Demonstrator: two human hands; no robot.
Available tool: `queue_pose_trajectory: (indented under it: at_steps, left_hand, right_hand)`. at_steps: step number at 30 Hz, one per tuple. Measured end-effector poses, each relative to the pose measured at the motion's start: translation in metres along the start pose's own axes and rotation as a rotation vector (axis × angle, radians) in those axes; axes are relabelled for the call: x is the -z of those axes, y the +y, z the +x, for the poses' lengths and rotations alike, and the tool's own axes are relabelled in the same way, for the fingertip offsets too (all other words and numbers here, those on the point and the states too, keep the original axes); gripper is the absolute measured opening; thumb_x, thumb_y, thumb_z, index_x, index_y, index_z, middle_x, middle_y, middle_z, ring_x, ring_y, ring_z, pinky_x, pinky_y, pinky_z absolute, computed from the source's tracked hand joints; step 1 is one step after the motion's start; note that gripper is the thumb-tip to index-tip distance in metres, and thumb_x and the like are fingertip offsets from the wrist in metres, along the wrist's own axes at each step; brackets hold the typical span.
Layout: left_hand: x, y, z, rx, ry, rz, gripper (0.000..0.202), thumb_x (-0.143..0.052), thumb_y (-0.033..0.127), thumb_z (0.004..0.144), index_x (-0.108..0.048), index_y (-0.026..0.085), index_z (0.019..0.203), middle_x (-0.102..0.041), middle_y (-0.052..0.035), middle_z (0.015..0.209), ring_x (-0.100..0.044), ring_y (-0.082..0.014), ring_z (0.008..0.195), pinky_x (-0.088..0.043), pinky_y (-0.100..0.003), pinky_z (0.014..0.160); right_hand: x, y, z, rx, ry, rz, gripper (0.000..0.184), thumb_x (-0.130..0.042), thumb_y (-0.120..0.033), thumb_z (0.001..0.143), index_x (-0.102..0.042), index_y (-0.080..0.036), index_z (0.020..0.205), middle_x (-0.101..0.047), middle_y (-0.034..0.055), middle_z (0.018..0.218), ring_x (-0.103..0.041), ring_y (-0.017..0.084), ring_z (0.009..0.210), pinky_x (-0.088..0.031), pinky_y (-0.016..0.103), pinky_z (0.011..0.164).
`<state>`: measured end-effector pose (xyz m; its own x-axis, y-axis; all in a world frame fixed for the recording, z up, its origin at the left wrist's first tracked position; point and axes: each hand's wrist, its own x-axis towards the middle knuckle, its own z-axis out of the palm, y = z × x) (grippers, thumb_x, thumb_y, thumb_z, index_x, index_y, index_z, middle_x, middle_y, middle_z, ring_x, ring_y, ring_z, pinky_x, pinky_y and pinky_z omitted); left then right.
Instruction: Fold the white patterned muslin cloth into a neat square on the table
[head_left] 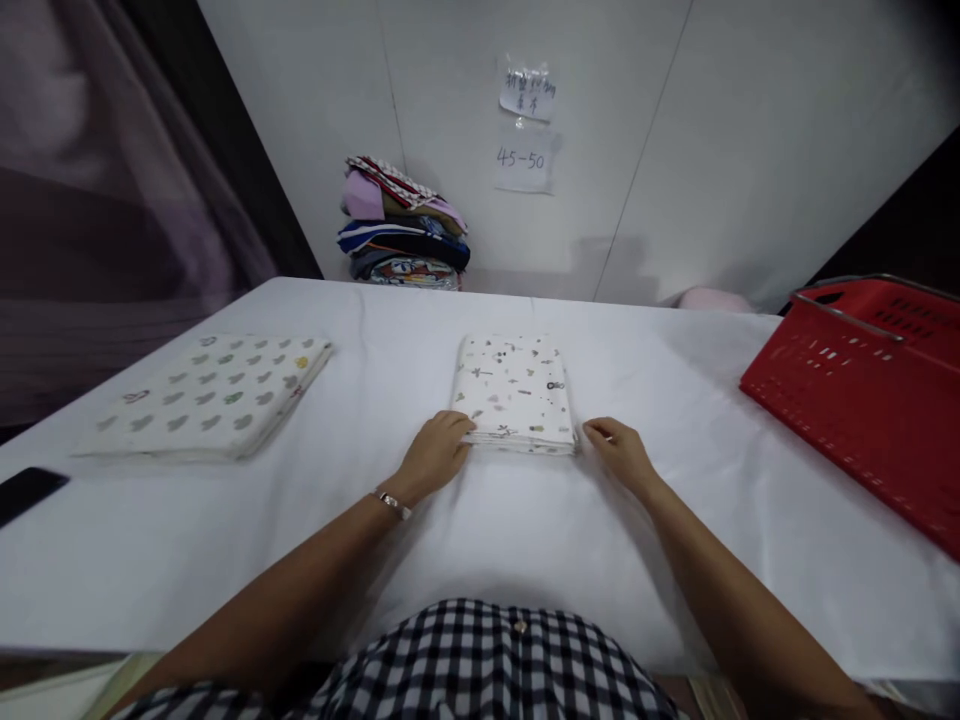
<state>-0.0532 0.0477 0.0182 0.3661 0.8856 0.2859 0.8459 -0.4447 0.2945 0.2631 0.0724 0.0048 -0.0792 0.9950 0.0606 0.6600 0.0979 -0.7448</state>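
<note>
A white cloth (514,385) with small printed motifs lies folded into a neat rectangle at the middle of the table. At its front left corner is my left hand (436,455), fingers together and closed on the folded edge. My right hand (621,452) rests just beside the front right corner, with a narrow gap to the cloth. Its fingers are curled in, and I see nothing between them. The layered front edge of the cloth faces me. A bracelet (392,503) circles my left wrist.
On the left lies another folded cloth (210,395) with grey mushroom-like prints, near a black phone (30,492). A red basket (855,390) stands at the right. Behind the white table (525,540), folded fabrics (405,225) are stacked against a wall with paper signs (525,160).
</note>
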Motion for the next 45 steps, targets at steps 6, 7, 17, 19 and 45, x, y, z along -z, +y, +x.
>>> queue_pose_trajectory:
  at_steps: [6,7,17,19,45]
  left_hand:
    - [-0.011,0.010,-0.004,0.015,0.108,-0.065,0.022,-0.055,0.026,0.085,-0.058,0.020,0.106,-0.060,-0.0058,0.108,-0.052,-0.0213,0.101,-0.041,-0.038,0.088]
    - [-0.013,0.011,-0.002,0.007,0.119,-0.061,0.020,-0.053,0.026,0.086,-0.058,0.020,0.105,-0.060,-0.0058,0.107,-0.052,-0.0211,0.101,-0.042,-0.038,0.087]
    - [-0.024,0.007,0.001,-0.046,0.150,-0.002,0.015,-0.052,0.021,0.087,-0.061,0.020,0.100,-0.062,-0.0049,0.099,-0.053,-0.0201,0.095,-0.042,-0.037,0.081]
    - [-0.025,0.007,0.001,-0.051,0.163,-0.005,0.016,-0.051,0.020,0.087,-0.061,0.020,0.100,-0.062,-0.0049,0.099,-0.053,-0.0200,0.095,-0.042,-0.037,0.082]
    - [-0.026,0.007,-0.006,-0.023,0.232,-0.034,0.020,-0.055,0.030,0.086,-0.061,0.019,0.102,-0.061,-0.0065,0.101,-0.052,-0.0213,0.097,-0.042,-0.038,0.084]
  right_hand:
    - [-0.005,-0.013,-0.004,0.415,0.034,-0.081,0.023,-0.051,-0.032,0.082,-0.064,-0.025,0.099,-0.061,0.0068,0.100,-0.053,0.022,0.096,-0.047,0.031,0.065]
    - [-0.007,-0.014,-0.005,0.444,0.012,-0.109,0.023,-0.052,-0.031,0.082,-0.064,-0.026,0.101,-0.060,0.0066,0.102,-0.052,0.023,0.098,-0.047,0.031,0.066]
    - [-0.012,-0.016,-0.009,0.085,0.074,-0.096,0.031,-0.048,-0.048,0.083,-0.058,-0.021,0.071,-0.059,0.0017,0.073,-0.053,0.015,0.066,-0.039,0.028,0.060]
    - [-0.015,-0.020,-0.010,0.036,0.061,-0.131,0.033,-0.049,-0.051,0.080,-0.058,-0.021,0.069,-0.060,0.0018,0.073,-0.052,0.016,0.066,-0.037,0.027,0.059]
    - [-0.025,-0.010,-0.005,0.044,0.145,-0.132,0.019,-0.050,-0.036,0.076,-0.059,-0.021,0.082,-0.060,0.0025,0.080,-0.053,0.019,0.074,-0.041,0.030,0.064]
